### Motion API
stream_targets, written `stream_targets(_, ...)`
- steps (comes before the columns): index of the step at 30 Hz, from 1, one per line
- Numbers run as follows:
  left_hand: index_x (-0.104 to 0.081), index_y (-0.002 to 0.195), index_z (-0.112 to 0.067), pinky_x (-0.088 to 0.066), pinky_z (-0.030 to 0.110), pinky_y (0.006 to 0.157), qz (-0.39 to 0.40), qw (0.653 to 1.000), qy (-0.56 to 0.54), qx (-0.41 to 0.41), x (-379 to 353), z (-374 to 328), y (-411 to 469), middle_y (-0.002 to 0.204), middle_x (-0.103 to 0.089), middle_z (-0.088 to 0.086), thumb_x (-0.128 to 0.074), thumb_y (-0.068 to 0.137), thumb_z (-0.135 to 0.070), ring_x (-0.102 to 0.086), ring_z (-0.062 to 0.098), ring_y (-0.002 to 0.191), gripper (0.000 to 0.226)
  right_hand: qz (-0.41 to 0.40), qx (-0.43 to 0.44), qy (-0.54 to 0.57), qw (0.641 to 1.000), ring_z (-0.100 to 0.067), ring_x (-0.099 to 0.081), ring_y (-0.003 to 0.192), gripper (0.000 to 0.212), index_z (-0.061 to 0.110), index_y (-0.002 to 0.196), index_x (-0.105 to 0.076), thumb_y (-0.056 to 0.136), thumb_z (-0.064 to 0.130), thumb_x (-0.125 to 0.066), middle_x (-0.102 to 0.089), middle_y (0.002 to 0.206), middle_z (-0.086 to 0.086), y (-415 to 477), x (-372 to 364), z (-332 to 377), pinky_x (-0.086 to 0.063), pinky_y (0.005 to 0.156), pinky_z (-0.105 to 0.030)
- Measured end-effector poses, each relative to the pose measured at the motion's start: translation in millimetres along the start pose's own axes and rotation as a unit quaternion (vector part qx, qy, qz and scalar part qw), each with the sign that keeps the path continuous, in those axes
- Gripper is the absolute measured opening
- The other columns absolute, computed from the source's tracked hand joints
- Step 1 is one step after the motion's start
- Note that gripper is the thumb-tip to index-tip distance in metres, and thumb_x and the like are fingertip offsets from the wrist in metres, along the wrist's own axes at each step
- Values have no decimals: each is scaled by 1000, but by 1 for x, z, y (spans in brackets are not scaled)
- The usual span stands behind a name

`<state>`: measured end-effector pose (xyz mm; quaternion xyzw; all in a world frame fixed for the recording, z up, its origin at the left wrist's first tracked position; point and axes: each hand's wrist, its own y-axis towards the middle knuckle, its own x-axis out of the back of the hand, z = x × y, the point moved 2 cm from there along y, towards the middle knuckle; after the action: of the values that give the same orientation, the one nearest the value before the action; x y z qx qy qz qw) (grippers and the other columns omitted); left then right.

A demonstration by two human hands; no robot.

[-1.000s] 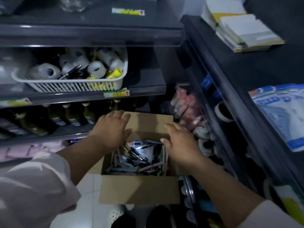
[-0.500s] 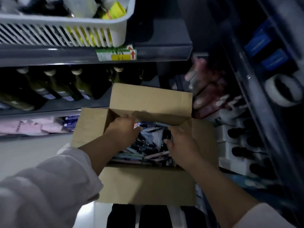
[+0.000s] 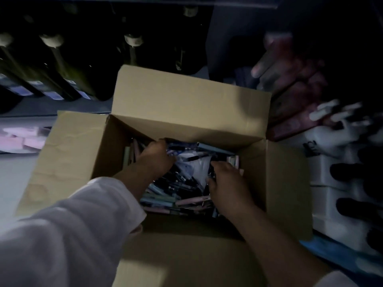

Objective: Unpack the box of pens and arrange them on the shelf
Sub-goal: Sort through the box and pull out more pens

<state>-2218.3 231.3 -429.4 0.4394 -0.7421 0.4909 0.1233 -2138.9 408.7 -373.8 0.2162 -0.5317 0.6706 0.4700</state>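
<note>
Open cardboard box (image 3: 186, 104), flaps spread, sits against the front edge of the shelf (image 3: 62, 107) carrying dark bottles (image 3: 51, 65). Loose pens (image 3: 182, 183) lie inside the box. The left grip (image 3: 155, 158) and right grip (image 3: 228, 183) are sunk among them, fingers curled; whether either holds a pen cannot be told.

I read the box (image 3: 186, 251) mouth open overhead, side flaps laid out; raised far flap (image 3: 190, 104) walls off the bottles (image 3: 56, 65); left grip (image 3: 155, 160) and right grip (image 3: 226, 183) crowd the pens (image 3: 182, 183)

Dim, underexposed; deep shadow above, motion blur right.
</note>
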Motion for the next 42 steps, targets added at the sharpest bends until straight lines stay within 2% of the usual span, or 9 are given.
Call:
stream_targets(2, -49, 130, -9, -45, 29, 77, -1, 1000, 8, 8, -6, 4, 11, 127, -53, 15, -62, 88, -32, -55, 30, 107, 50, -3, 0, -2, 1000, -19, -40, 127, 43, 14, 139, -43, 98, 27, -47, -44, 141, -4, 6, -4, -3, -30, 98, -23)
stream_targets(6, -47, 131, -5, -41, 35, 97, -28, 999, 23, 25, -16, 10, 22, 134, -40, 20, -65, 85, -30, -39, 35, 122, 56, -7, -1, -10, 1000, -18, -40, 125, 38, 15, 134, -47, 97, 25, -49, -46, 138, -3, 13, -12, -6, -24, 92, -23)
stream_targets(13, -45, 129, -8, -45, 30, 82, -14, 996, -63, 62, -30, 9, 26, 127, -51, 13, -82, 66, -38, -54, 30, 111, 79, -15, -14, -7, 1000, -20, -40, 128, 44, 15, 137, -45, 95, 25, -51, -46, 140, -4, 22, -19, -9, -25, 100, -22)
stream_targets(17, -51, 126, -11, -51, 30, 87, -6, 985, -158, 69, -34, 5, 31, 120, -60, 2, -86, 43, -42, -60, 19, 104, 96, -29, -41, -37, 998, -21, -42, 125, 37, 19, 130, -49, 93, 24, -49, -50, 133, -2, 25, -21, -15, -18, 93, -28)
stream_targets(21, -60, 120, -13, -49, 23, 82, 40, 986, -154, 49, -43, -6, 29, 112, -63, 0, -85, 66, -18, -60, 18, 96, 60, -38, -67, -10, 997, -24, -39, 129, 34, 18, 126, -53, 92, 23, -50, -51, 132, -5, 28, -23, -19, -24, 107, -39)
stream_targets(25, -51, 132, -11, -49, 27, 88, -9, 997, -81, -5, -44, -14, 27, 129, -57, 9, -85, 66, -22, -57, 25, 111, 75, -49, -58, -2, 997, -25, -44, 124, 34, 18, 124, -53, 91, 23, -51, -53, 130, -6, 30, -24, -21, -31, 103, -37)
stream_targets(30, -52, 121, -8, -50, 26, 76, 2, 968, -248, 24, -51, -13, 24, 113, -63, 6, -83, 66, -3, -62, 20, 98, 63, -57, -57, 11, 997, -25, -45, 124, 38, 16, 127, -53, 90, 23, -53, -54, 131, -8, 30, -25, -22, -33, 105, -37)
stream_targets(33, -62, 103, -9, -53, 24, 70, 28, 927, -367, 64, -55, -13, 21, 103, -68, 10, -78, 67, 9, -66, 21, 88, 44, -65, -55, 11, 996, -25, -45, 125, 39, 16, 126, -53, 88, 23, -55, -54, 130, -8, 31, -25, -22, -33, 105, -37)
stream_targets(42, -65, 108, 0, -51, 27, 77, 93, 910, -395, 85, -57, -20, 12, 104, -69, 14, -72, 74, 10, -65, 26, 91, 36, -56, -59, 31, 996, -23, -40, 129, 46, 15, 137, -46, 93, 24, -53, -47, 139, -7, 29, -24, -23, -30, 109, -35)
